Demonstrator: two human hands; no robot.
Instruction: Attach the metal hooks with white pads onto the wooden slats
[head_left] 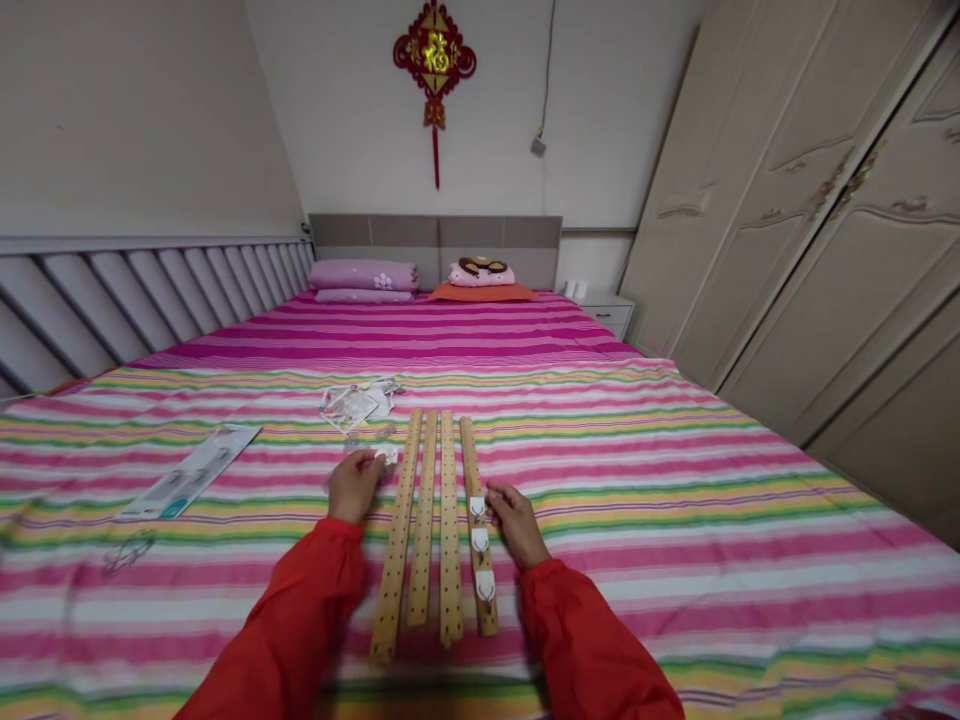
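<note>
My left hand (354, 485) pinches a small white hook (387, 455) between thumb and fingers, left of the wooden strips' far ends. My right hand (519, 522) lies just right of the rightmost wooden strip (470, 460), its fingers loosely bent and apart at the strip's edge, nothing visible in them. Along this strip sit three white adhesive hooks (481, 541) with metal loops; the right fingertips are beside the farthest one. Three more pale wooden strips with rows of holes, the leftmost strip (397, 560) among them, lie roughly parallel between my hands.
Crumpled clear packaging (360, 402) rests beyond my left hand. Farther left lie a flat printed package (196, 472) and a small clear plastic piece (129, 551). The striped bedspread (675, 480) lies under everything. Folded bedding (364, 278) is by the headboard; a wardrobe (787, 200) stands right.
</note>
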